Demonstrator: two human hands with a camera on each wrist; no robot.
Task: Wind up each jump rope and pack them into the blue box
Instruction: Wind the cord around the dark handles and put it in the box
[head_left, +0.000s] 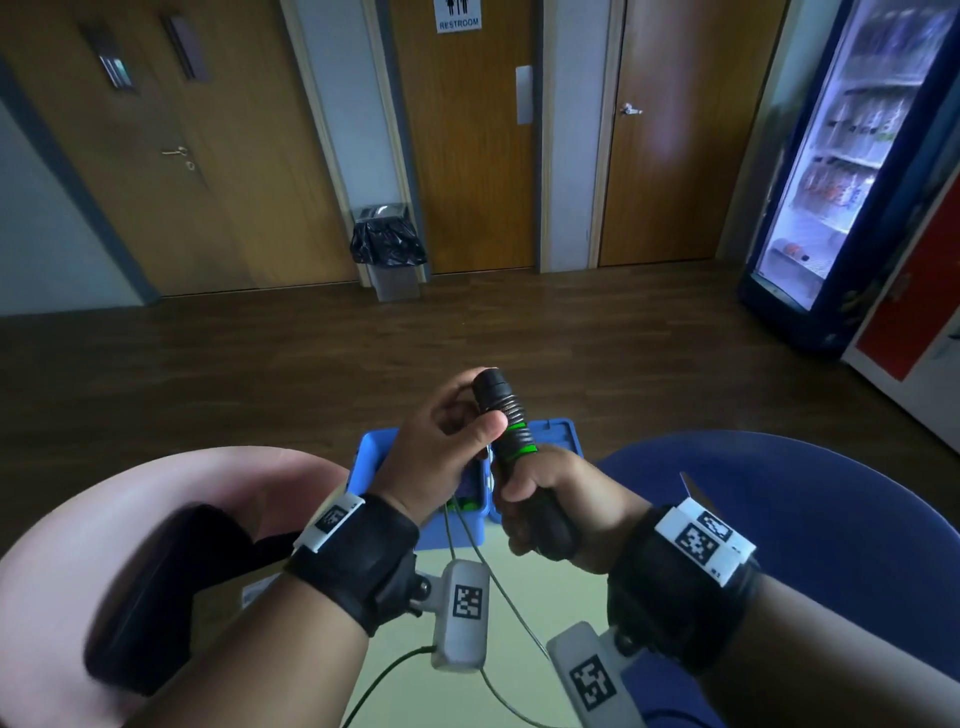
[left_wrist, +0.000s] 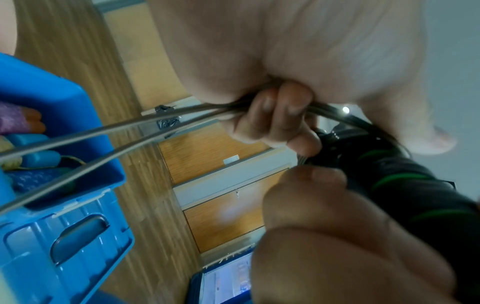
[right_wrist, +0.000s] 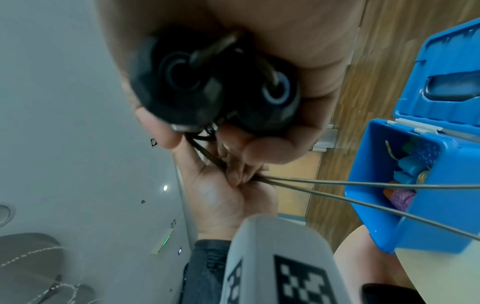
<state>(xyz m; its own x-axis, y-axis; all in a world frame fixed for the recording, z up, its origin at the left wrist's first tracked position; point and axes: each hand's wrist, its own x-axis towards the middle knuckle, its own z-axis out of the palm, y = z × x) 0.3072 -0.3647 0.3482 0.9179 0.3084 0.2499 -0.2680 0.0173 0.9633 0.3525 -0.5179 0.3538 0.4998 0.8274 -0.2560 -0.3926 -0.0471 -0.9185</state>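
A pair of black jump rope handles with green rings (head_left: 511, 441) is held upright in front of the open blue box (head_left: 371, 457). Grey rope is coiled round their upper part (head_left: 508, 404). My right hand (head_left: 524, 501) grips the lower part of both handles; their round ends (right_wrist: 213, 82) fill the right wrist view. My left hand (head_left: 470, 410) is at the coils, its curled fingers (left_wrist: 280, 115) pinching two rope strands (right_wrist: 363, 183) that trail down past the box. Inside the box lie other ropes with coloured handles (right_wrist: 407, 166).
The box stands on a pale table (head_left: 524, 587). A pink round seat (head_left: 171, 483) with a black object (head_left: 150, 597) on it is at the left, a blue chair (head_left: 789, 499) at the right. Beyond are wooden floor, a bin (head_left: 389, 249) and a lit drinks fridge (head_left: 841, 182).
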